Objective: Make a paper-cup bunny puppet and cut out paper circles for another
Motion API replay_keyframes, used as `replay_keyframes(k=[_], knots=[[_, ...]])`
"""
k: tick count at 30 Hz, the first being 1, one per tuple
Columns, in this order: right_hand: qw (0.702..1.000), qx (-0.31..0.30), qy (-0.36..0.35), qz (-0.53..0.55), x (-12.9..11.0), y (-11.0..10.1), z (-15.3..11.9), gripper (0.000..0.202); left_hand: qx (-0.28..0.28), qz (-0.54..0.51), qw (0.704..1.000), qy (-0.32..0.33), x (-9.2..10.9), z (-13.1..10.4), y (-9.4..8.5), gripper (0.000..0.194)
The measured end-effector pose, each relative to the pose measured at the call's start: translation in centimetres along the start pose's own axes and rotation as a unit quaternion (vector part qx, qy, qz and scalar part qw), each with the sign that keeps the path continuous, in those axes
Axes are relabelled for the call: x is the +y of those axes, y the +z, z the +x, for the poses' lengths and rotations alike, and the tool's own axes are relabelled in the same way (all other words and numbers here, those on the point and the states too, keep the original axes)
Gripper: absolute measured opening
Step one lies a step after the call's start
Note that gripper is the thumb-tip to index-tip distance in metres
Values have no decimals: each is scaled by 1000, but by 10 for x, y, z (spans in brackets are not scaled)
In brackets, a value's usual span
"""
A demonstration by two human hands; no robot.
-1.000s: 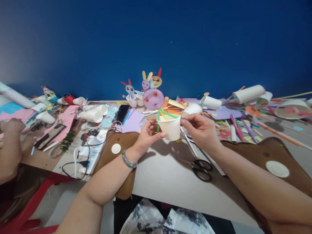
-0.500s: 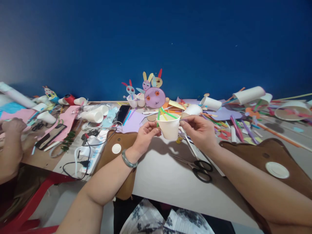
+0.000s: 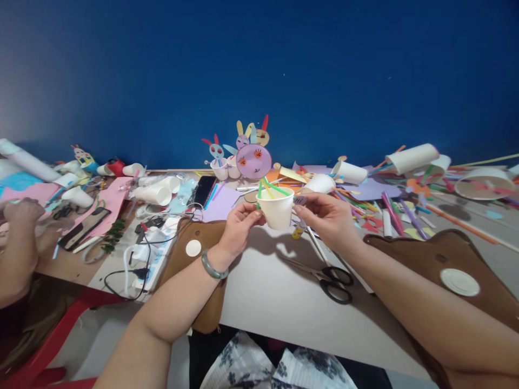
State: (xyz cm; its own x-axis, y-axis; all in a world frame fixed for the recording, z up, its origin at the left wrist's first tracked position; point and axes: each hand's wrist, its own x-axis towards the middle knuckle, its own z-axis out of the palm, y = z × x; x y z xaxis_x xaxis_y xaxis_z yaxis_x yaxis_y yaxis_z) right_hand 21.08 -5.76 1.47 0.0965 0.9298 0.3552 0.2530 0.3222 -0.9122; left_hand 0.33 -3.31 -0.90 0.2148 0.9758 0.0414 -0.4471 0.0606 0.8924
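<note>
Paper cup [image 3: 276, 212] between both hands, perhaps pinched

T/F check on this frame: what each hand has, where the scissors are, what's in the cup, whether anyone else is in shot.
1. The left hand holds the cup in the air. True.
2. The scissors are in the right hand. False: they lie on the table; the right hand's fingers pinch a small piece by the cup's rim.
3. The cup is empty. False: green and yellow strips stick out of it.
4. Another person's hand shows at the far left. True.
</note>
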Motion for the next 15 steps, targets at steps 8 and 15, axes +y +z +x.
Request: replay_keyframes(k=[8, 15], knots=[[1000, -7, 11, 23, -1, 1, 0, 36, -3, -10, 1000, 0, -1, 1, -1, 49], [999, -4, 6, 41, 4, 2, 2, 37, 7, -22, 1000, -1, 1, 0, 1, 50]])
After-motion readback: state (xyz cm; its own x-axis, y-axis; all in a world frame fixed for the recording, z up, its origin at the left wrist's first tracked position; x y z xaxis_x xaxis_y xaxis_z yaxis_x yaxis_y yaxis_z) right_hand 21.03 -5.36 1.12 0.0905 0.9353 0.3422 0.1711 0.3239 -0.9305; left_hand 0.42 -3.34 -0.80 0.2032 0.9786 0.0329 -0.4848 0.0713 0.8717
